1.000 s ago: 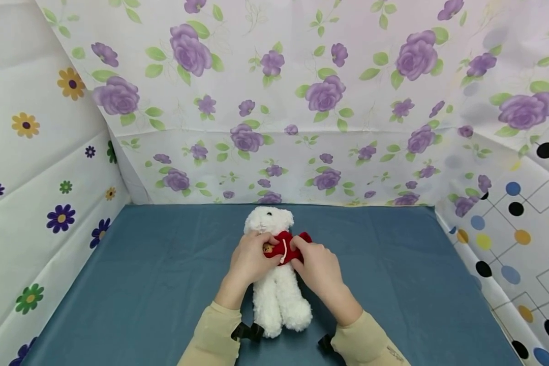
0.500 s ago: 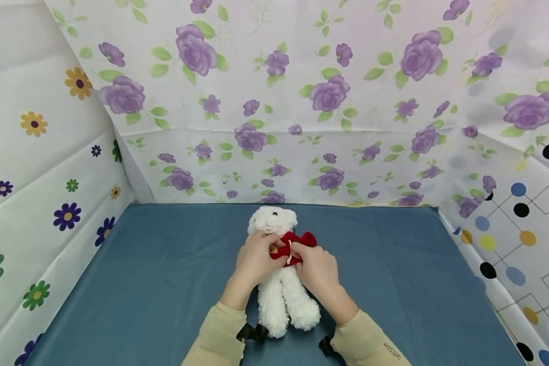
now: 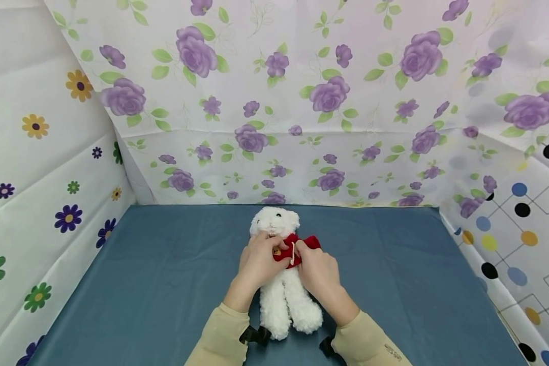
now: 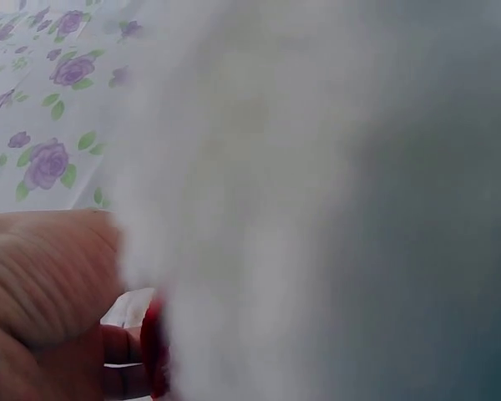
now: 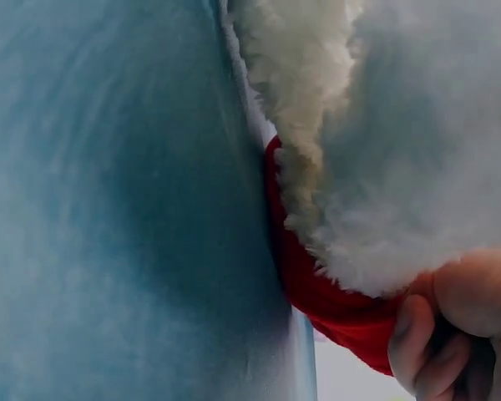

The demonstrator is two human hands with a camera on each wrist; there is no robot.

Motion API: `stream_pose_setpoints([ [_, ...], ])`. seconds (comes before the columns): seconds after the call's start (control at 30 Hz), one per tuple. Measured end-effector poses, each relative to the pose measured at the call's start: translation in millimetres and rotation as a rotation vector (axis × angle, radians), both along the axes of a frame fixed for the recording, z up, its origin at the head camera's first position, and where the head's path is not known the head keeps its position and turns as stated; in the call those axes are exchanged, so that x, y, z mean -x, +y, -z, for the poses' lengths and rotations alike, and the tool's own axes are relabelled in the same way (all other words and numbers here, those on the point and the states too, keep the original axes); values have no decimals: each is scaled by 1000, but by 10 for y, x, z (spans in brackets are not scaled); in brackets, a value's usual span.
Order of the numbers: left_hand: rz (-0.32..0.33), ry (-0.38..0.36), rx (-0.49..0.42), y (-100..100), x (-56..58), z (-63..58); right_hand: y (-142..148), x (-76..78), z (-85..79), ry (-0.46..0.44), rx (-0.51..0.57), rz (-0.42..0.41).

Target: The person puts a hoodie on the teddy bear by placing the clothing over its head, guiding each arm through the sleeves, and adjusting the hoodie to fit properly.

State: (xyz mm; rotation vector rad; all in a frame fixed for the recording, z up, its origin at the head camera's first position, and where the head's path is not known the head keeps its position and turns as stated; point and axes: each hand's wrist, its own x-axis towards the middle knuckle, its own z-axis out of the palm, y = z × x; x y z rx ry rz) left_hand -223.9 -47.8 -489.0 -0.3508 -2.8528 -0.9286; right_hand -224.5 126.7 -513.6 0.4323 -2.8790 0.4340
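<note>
A white plush bear [image 3: 281, 300] lies on its back, head toward the far edge and legs toward the person. It has a red hoodie [image 3: 289, 253] with a white drawstring and a small bear patch. At the hoodie's left front, the left hand [image 3: 259, 260] pinches the cloth between thumb and fingers. The right hand [image 3: 319, 269] pinches the other side near the drawstring, and a red sleeve [image 3: 312, 242] sticks out beyond it. Blurred white fur [image 4: 259, 167] covers most of the left wrist view. The right wrist view has curled fingers [image 5: 413, 342] at the hoodie's red hem.
A blue cloth [image 3: 174, 284] covers the table. Behind it hangs a sheet [image 3: 283, 157] with purple roses, and patterned sheets close off the left side [image 3: 41, 168] and right side. Black straps [image 3: 255, 334] show at both cuffs.
The bear and both hands sit slightly further right in the view, partly because the camera shifted. The bear's legs have spread apart a little. Both hands stay on the hoodie.
</note>
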Motion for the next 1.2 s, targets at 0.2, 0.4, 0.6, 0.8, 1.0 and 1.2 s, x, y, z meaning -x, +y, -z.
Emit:
stream_pose_setpoints([
  [0.2,-1,-24,-29,-41,13,7,168,22,-202,-139,130,-77],
  [0.4,12,-77,-67,-91,38,1,581,95,-509,-316,389,-203],
  [0.6,13,-108,-97,-117,28,-24,736,207,-486,-295,401,-99],
  [0.8,4,-110,-103,-104,32,-13,690,245,-399,-300,332,-136],
  [1.0,-4,-111,-109,-110,30,-7,671,221,-398,-291,328,-149],
  [1.2,-5,-113,-101,-103,28,-17,629,197,-401,-291,293,-155],
])
